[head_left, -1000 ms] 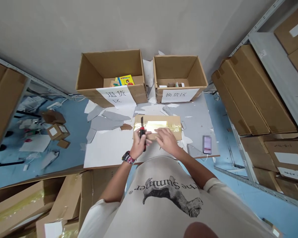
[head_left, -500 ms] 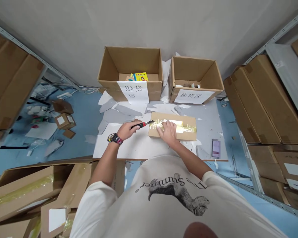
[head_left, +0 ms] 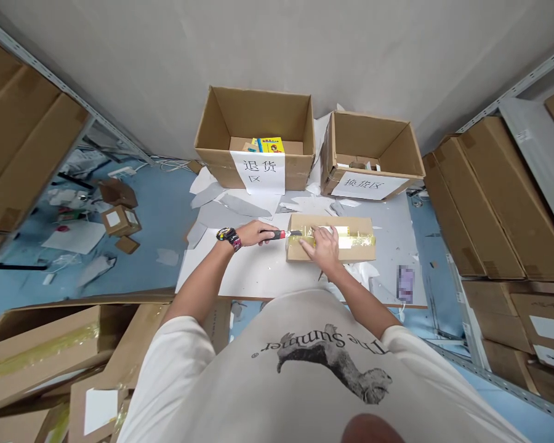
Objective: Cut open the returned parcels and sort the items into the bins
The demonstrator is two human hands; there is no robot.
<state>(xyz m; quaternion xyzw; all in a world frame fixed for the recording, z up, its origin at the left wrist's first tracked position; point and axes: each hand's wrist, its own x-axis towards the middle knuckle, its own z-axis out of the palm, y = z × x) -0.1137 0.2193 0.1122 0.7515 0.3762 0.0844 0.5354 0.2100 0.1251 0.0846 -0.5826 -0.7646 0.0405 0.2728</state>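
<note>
A long cardboard box (head_left: pixel 300 251) with yellowish clear tape and a white label lies crosswise on the white table (head_left: pixel 258 283). My left hand (head_left: pixel 253 234), with a watch at the wrist, is wrapped round a red and black utility knife (head_left: pixel 279 234). The knife's blade is over the taped top near the box's left end. On top of the box rests my right hand (head_left: pixel 324 247), fingers spread over tape and label, nothing held in it.
Two open, labelled cardboard boxes (head_left: pixel 300 172) (head_left: pixel 325 178) stand at the table's back. A phone (head_left: pixel 405 284) lies near the right corner. Torn paper covers the back. Large cartons (head_left: pixel 41 363) are at lower left; shelves with boxes (head_left: pixel 503 197) stand at right.
My left hand has moved right with the knife, and the blade is now further over the box top. The whole view has shifted slightly. My right hand stays on the box.
</note>
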